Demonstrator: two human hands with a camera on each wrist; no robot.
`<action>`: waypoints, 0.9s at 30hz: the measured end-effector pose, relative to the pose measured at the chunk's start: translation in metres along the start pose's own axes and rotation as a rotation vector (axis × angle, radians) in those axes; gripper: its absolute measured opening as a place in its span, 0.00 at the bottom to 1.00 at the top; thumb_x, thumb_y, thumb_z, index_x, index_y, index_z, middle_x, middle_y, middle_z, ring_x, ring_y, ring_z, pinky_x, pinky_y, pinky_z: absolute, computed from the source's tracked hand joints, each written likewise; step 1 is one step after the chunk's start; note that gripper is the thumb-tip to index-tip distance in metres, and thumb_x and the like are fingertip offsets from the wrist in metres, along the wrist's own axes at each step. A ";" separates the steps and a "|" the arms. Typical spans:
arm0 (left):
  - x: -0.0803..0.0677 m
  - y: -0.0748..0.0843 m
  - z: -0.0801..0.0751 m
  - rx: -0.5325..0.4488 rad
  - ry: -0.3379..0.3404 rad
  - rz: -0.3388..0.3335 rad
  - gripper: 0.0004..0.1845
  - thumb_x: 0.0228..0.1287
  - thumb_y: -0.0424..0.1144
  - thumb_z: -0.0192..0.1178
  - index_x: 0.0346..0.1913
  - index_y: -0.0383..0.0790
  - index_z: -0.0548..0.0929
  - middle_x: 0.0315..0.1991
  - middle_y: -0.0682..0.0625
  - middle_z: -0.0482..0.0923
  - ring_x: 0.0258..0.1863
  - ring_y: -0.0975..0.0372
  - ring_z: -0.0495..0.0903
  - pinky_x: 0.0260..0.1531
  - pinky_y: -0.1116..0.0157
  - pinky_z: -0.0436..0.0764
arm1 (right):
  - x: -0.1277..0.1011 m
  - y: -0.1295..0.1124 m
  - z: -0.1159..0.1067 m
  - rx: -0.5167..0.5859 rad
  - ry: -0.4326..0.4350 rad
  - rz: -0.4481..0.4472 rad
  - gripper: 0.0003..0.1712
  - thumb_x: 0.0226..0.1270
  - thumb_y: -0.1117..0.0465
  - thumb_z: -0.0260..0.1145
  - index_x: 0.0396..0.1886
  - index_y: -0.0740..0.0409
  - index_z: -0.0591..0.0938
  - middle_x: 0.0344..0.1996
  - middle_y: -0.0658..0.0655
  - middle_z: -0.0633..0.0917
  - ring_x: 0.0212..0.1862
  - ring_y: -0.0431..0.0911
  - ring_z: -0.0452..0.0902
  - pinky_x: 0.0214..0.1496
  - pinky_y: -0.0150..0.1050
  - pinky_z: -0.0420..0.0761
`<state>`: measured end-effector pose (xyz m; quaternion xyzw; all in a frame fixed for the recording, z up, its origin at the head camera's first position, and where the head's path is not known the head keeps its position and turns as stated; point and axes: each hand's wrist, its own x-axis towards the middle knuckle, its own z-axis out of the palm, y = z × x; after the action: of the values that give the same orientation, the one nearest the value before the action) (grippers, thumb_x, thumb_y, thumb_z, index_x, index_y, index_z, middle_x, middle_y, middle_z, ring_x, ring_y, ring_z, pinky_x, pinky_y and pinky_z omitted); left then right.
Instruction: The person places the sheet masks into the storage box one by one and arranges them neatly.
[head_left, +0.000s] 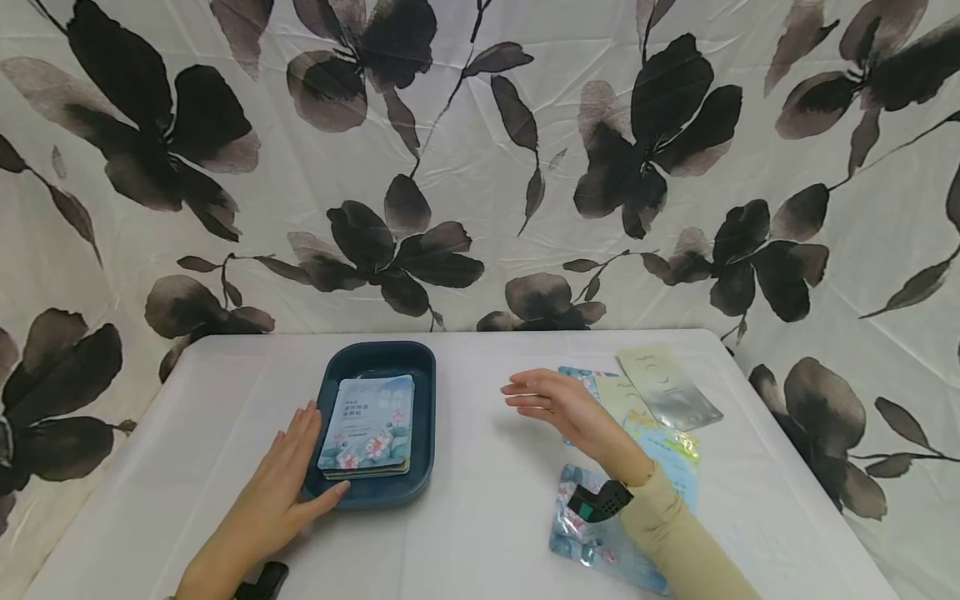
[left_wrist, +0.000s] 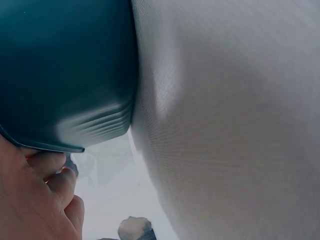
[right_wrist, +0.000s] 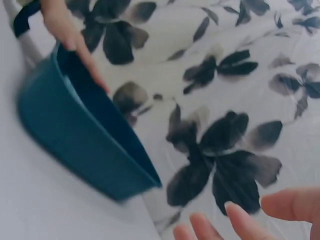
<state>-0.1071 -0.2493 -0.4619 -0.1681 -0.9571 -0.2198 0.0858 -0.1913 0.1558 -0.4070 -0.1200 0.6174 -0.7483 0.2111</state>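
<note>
A dark blue plastic tray (head_left: 382,498) stands left of the table's middle, holding a neat stack of pale blue sachets (head_left: 367,429) printed with pink flowers. My left hand (head_left: 279,487) rests along the tray's left side, fingers nearly straight and thumb over the near rim. The left wrist view has the fingers against the rim of the tray (left_wrist: 70,65). My right hand (head_left: 573,417) hovers over the table with fingers extended and holds nothing. Below its wrist lies a blue floral sachet (head_left: 573,533), partly hidden by the sleeve.
Right of the tray lie more flat packets: a silvery green one (head_left: 671,392), a blue and yellow one (head_left: 678,467) and a pale green one (head_left: 618,396), partly overlapping. A white cloth covers the table (head_left: 480,533). Behind its far edge hangs a floral curtain (head_left: 465,167).
</note>
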 end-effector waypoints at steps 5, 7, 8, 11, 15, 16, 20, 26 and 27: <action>0.000 -0.001 0.001 0.001 -0.002 0.000 0.57 0.61 0.58 0.66 0.79 0.36 0.43 0.80 0.40 0.41 0.78 0.48 0.39 0.75 0.50 0.36 | -0.016 0.001 -0.023 -0.165 0.034 -0.008 0.21 0.80 0.58 0.52 0.61 0.70 0.75 0.57 0.69 0.80 0.57 0.58 0.79 0.61 0.46 0.77; 0.000 -0.001 0.001 0.002 -0.001 0.000 0.57 0.61 0.58 0.66 0.79 0.35 0.43 0.80 0.40 0.41 0.79 0.49 0.38 0.75 0.49 0.37 | -0.021 0.003 -0.033 -0.240 0.051 -0.015 0.22 0.80 0.58 0.52 0.60 0.72 0.74 0.56 0.68 0.81 0.54 0.57 0.81 0.58 0.45 0.79; 0.000 -0.002 0.002 0.003 -0.002 0.000 0.57 0.61 0.59 0.66 0.79 0.36 0.43 0.80 0.40 0.40 0.79 0.50 0.37 0.75 0.49 0.37 | -0.024 0.003 -0.037 -0.273 0.060 -0.018 0.22 0.80 0.58 0.52 0.60 0.72 0.75 0.54 0.68 0.82 0.53 0.57 0.81 0.57 0.44 0.80; 0.000 -0.003 0.002 0.008 0.002 0.002 0.57 0.61 0.59 0.65 0.79 0.36 0.43 0.80 0.40 0.40 0.79 0.51 0.36 0.75 0.48 0.37 | -0.033 0.004 -0.051 -0.389 0.070 -0.031 0.23 0.79 0.58 0.53 0.59 0.74 0.74 0.50 0.68 0.83 0.50 0.58 0.82 0.53 0.43 0.82; 0.000 -0.002 0.001 0.003 0.003 0.001 0.57 0.62 0.59 0.65 0.79 0.36 0.43 0.80 0.41 0.39 0.79 0.48 0.38 0.75 0.48 0.37 | -0.046 0.002 -0.066 -0.589 0.046 -0.041 0.20 0.78 0.61 0.54 0.58 0.74 0.75 0.45 0.67 0.84 0.45 0.60 0.82 0.48 0.45 0.83; 0.000 -0.002 0.001 0.001 0.001 0.000 0.57 0.62 0.59 0.65 0.79 0.36 0.43 0.80 0.41 0.39 0.78 0.48 0.39 0.75 0.47 0.38 | -0.050 0.001 -0.069 -0.637 0.033 -0.049 0.19 0.77 0.62 0.55 0.57 0.74 0.75 0.44 0.67 0.84 0.44 0.60 0.82 0.47 0.46 0.83; 0.000 -0.001 0.001 -0.004 -0.004 -0.007 0.56 0.62 0.60 0.64 0.79 0.35 0.43 0.80 0.40 0.40 0.79 0.48 0.38 0.74 0.47 0.38 | -0.065 -0.001 -0.079 -0.793 -0.009 -0.090 0.15 0.75 0.64 0.58 0.53 0.71 0.78 0.40 0.63 0.85 0.41 0.56 0.82 0.44 0.41 0.82; 0.000 -0.001 0.001 -0.001 -0.002 -0.012 0.56 0.62 0.60 0.64 0.79 0.35 0.43 0.80 0.40 0.40 0.78 0.47 0.39 0.74 0.47 0.39 | -0.084 0.008 -0.082 -0.923 -0.053 -0.088 0.09 0.68 0.60 0.67 0.43 0.61 0.83 0.35 0.50 0.84 0.37 0.41 0.78 0.39 0.37 0.79; 0.000 -0.001 0.000 -0.003 -0.001 -0.012 0.56 0.62 0.60 0.64 0.79 0.35 0.44 0.80 0.40 0.40 0.78 0.46 0.40 0.74 0.47 0.39 | -0.087 0.010 -0.082 -0.942 -0.064 -0.072 0.11 0.66 0.58 0.70 0.42 0.60 0.83 0.34 0.49 0.83 0.37 0.41 0.78 0.39 0.37 0.79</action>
<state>-0.1072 -0.2502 -0.4628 -0.1629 -0.9578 -0.2216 0.0838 -0.1491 0.2666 -0.4271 -0.2471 0.8782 -0.3894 0.1265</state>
